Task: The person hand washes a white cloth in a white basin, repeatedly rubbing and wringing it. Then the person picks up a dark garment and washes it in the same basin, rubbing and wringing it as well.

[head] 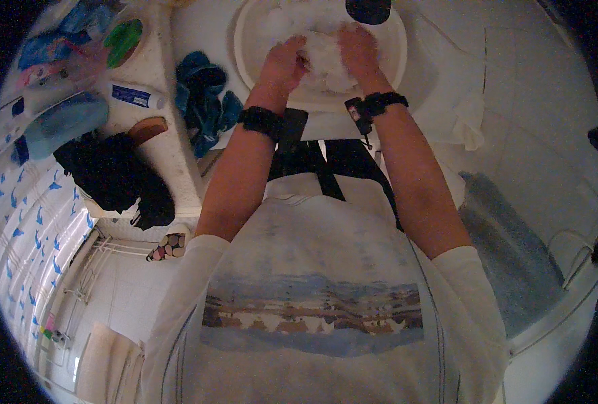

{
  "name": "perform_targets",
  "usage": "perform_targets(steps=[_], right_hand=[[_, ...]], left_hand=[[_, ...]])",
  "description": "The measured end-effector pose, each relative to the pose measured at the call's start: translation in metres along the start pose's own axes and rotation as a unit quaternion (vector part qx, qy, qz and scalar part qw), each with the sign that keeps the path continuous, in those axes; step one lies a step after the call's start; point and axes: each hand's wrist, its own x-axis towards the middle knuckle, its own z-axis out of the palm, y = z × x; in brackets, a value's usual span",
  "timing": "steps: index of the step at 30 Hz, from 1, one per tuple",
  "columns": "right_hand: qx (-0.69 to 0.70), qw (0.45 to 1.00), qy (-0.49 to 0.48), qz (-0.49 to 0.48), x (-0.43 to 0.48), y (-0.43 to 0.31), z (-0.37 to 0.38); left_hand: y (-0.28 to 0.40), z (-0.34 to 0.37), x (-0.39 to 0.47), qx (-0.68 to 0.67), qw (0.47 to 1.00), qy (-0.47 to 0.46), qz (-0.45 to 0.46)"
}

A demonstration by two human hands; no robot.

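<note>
Before me is a round, pale basin holding a whitish mass, which could be suds or wet cloth; the picture is too soft to settle it. My left hand is over its left part, fingers curled inward. Over the right part is my right hand, blurred and bent down at the wrist. Whether either hand grips something in the white mass cannot be made out. Both wrists wear black straps with small dark devices attached. A dark rounded object overlaps the basin's far edge.
Left of the basin lies a crumpled teal cloth. A pale ledge bears a blue-and-white tube, a green object and a black garment. A dolphin-patterned curtain hangs at left, a grey towel at right.
</note>
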Motion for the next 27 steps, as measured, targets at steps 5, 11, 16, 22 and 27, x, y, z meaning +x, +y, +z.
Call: perform_targets(steps=[5,11,16,22,27], right_hand=[[0.118,0.983,-0.089,0.111,-0.020,0.026,0.009],[0.284,0.941,-0.119,0.138,-0.023,0.002,0.011],[0.492,0.860,-0.091,0.100,-0.023,-0.062,-0.016],[0.108,0.991,0.035,-0.066,-0.026,-0.058,-0.016],[0.066,0.994,-0.084,0.032,-0.013,-0.021,-0.005]], left_hand=[[-0.023,-0.016,-0.005,-0.040,0.997,0.036,0.046],[-0.050,-0.001,-0.016,-0.040,0.998,-0.044,0.034],[-0.052,0.023,0.006,-0.268,0.946,-0.040,0.181],[0.004,-0.001,-0.008,0.077,0.984,0.103,0.123],[0.041,-0.002,-0.016,-0.279,0.958,0.023,0.062]])
